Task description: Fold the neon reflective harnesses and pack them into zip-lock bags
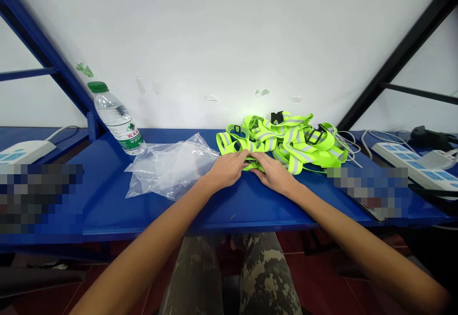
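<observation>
My left hand point(229, 169) and my right hand point(272, 172) meet at the middle of the blue table, fingers bent and closed. Between them is a part of a neon-yellow reflective strap point(223, 143), with something dark at the fingertips that is mostly hidden. Behind and to the right of my right hand, a tangled pile of reflective straps point(296, 143) with grey stripes lies against the wall. A black buckle point(276, 117) and a black strap adjuster point(315, 136) show in it. Clear plastic bags point(175, 167) lie flat just left of my left hand.
A water bottle point(116, 119) with a green cap stands at the back left. White power strips point(418, 164) point(26, 151) lie at both sides, with cables point(352, 145) beside the pile. Blurred-out items cover both table sides. The blue table point(229, 210) ends at a front edge above my knees.
</observation>
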Available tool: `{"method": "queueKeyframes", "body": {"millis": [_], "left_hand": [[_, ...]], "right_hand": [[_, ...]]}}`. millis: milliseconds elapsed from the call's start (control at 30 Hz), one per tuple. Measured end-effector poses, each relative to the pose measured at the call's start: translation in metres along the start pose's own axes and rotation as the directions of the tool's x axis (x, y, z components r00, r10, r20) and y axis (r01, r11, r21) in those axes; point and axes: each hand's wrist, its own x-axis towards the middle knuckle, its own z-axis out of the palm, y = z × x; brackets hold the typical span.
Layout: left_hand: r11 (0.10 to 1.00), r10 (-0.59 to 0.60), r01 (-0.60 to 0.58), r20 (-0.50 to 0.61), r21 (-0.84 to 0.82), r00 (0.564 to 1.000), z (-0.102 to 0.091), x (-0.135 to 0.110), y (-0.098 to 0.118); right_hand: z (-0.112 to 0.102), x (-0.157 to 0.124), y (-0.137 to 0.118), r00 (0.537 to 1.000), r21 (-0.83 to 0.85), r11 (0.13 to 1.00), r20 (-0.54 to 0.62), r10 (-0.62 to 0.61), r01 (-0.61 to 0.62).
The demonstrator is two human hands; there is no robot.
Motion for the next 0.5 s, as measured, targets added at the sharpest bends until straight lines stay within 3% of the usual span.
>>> {"method": "queueKeyframes", "body": {"millis": [167,333,500], "left_hand": [[0.999,-0.041,0.041,-0.025,-0.030,0.999,0.001,0.006,-0.006],[0.982,-0.093,0.071,-0.118,-0.174,0.989,0.005,0.008,-0.014],[0.988,-0.057,0.045,-0.082,-0.145,0.995,0.005,0.004,-0.009]], "right_hand": [[-0.007,-0.001,0.002,1.000,0.030,1.000,0.009,0.006,-0.006],[-0.011,0.001,0.003,0.998,0.012,0.999,0.033,-0.052,0.052],[0.000,0.003,0.006,0.999,-0.081,0.996,0.012,-0.031,0.032]]}}
